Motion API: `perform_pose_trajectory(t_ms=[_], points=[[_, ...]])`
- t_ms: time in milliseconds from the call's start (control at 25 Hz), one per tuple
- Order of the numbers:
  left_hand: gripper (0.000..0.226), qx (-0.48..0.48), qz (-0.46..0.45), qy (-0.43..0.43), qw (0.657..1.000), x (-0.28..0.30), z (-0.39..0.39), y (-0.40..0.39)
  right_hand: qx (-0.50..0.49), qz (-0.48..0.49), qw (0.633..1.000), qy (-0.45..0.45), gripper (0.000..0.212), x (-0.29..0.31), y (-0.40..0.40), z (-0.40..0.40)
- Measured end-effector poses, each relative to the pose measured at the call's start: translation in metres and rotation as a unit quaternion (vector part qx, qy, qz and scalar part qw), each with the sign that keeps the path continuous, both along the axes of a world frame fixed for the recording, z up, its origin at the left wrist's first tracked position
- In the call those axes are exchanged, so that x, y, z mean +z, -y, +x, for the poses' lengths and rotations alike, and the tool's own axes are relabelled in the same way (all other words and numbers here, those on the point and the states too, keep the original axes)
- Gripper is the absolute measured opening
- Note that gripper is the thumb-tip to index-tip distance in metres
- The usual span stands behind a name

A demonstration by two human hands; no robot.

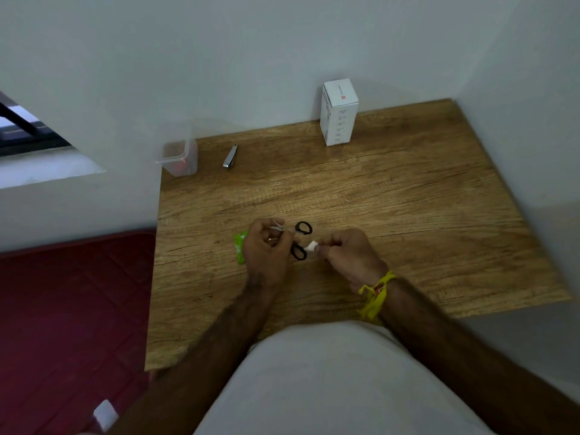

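Note:
Small black-handled scissors (302, 240) lie on the wooden table (392, 215) between my hands. My left hand (266, 246) hovers over their blade end, its curled fingers pinching a thin white strip (276, 228); the blades are hidden under it. To the right of the handles, my right hand (348, 255) pinches a small white piece (312, 245) at its fingertips. A green packet (240, 247) lies on the table, partly hidden behind my left hand. A yellow band (375, 293) is tied round my right wrist.
At the back of the table, a white box (338, 113) stands upright against the wall. A nail clipper (230, 157) and a clear plastic container (179, 158) sit at the back left. A dark red mat (72, 309) covers the floor on the left.

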State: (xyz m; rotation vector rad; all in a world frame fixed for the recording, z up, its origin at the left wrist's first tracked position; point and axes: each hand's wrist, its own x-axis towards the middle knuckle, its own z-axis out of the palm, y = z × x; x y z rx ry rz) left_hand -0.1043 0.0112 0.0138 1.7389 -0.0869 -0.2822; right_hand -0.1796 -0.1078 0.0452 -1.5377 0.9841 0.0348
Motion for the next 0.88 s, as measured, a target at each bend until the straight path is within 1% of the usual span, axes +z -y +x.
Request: perform_pose_trajectory(t_ms=[80,200,320,440,520,640,760,880], points=[[0.018,-0.013,0.01,-0.043,0.999,-0.007,0.004,-0.004,-0.014,-0.083,0.996,0.027,0.005,-0.003,0.01,0.0],[0.016,-0.062,0.016,-0.081,0.995,-0.015,-0.002,-0.005,0.025,-0.177,0.983,0.037,0.01,-0.023,0.019,0.005],[0.015,-0.078,0.035,-0.071,0.994,-0.019,-0.004,-0.006,0.08,-0.233,0.969,0.026,0.008,-0.045,0.011,0.003],[0.016,-0.077,0.049,-0.073,0.993,-0.026,-0.004,-0.011,0.083,-0.269,0.959,0.022,0.01,-0.053,0.004,0.0],[0.014,-0.081,0.056,-0.071,0.993,-0.029,-0.005,-0.012,0.076,-0.267,0.961,0.016,0.011,-0.053,0.003,0.002],[0.013,-0.094,0.056,-0.063,0.992,-0.031,-0.004,-0.01,0.06,-0.22,0.974,-0.005,0.011,-0.053,0.001,0.007],[0.02,-0.094,0.059,-0.074,0.991,-0.03,-0.004,-0.009,0.04,-0.175,0.984,-0.015,0.01,-0.054,0.001,0.011],[0.019,-0.098,0.065,-0.081,0.99,-0.032,-0.003,-0.009,0.038,-0.167,0.985,-0.021,0.009,-0.055,0.003,0.014]])
